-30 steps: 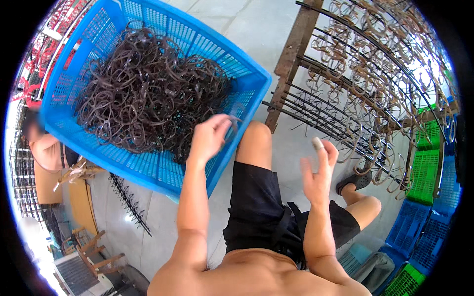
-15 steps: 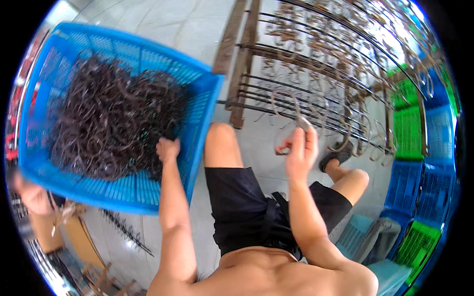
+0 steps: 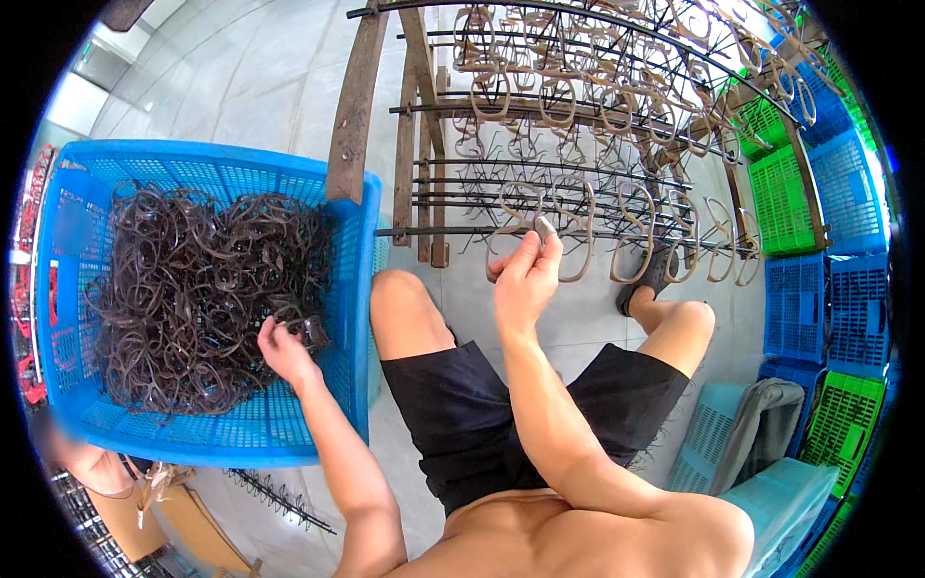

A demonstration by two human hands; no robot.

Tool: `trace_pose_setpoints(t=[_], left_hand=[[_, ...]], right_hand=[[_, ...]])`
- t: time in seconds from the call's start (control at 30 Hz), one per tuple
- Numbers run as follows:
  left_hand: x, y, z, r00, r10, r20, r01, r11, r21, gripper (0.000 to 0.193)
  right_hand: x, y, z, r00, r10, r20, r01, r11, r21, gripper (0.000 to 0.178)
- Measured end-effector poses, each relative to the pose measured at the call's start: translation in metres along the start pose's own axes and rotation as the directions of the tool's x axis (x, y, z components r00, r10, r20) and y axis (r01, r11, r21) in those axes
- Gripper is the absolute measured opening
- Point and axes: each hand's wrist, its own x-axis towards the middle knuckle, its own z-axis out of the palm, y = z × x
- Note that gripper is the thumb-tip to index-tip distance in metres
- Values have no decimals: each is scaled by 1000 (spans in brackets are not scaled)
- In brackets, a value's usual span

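Note:
My right hand (image 3: 528, 275), raised before the near end of the rack, is closed in a pinch on a brownish-grey glasses frame (image 3: 591, 231). Parts of it blend with similar frames behind. In the blue basket (image 3: 217, 448) at the left lies a tangled heap of dark brown glasses frames (image 3: 193, 299). My left hand (image 3: 286, 354) is over the heap's right side, fingers bent and apart, touching or just above the frames. Nothing plainly shows in its grip. More glasses frames (image 3: 631, 226) hang in rows from the rack's black rods.
The wooden rack (image 3: 416, 154) stands ahead with rods jutting left. Blue and green crates (image 3: 785, 197) are stacked at the right, a grey cloth (image 3: 761, 424) near them. A black rod with short prongs (image 3: 279, 499) lies below the basket. Another person's arm (image 3: 101, 472) shows at lower left.
My left hand has shifted left across the heap and is less sunk among the frames. My right hand stays pinched near the rack. The whole view has turned, so basket and rack appear shifted.

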Motion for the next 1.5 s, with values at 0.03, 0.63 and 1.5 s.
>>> trace_pose_setpoints(t=[0.03,0.63,1.5], left_hand=[[-15,27,4,996,-90,-4,88,980,-178,27],[-41,-7,-4,950,-262,172,295,932,-211,32],[-51,-8,11,966,-203,162,229,960,-162,23]], right_hand=[[2,2,0,1000,0,-14,0,1000,-7,19],[4,19,2,992,-113,-63,110,993,-46,18],[10,13,9,999,-42,28,38,992,119,19]])
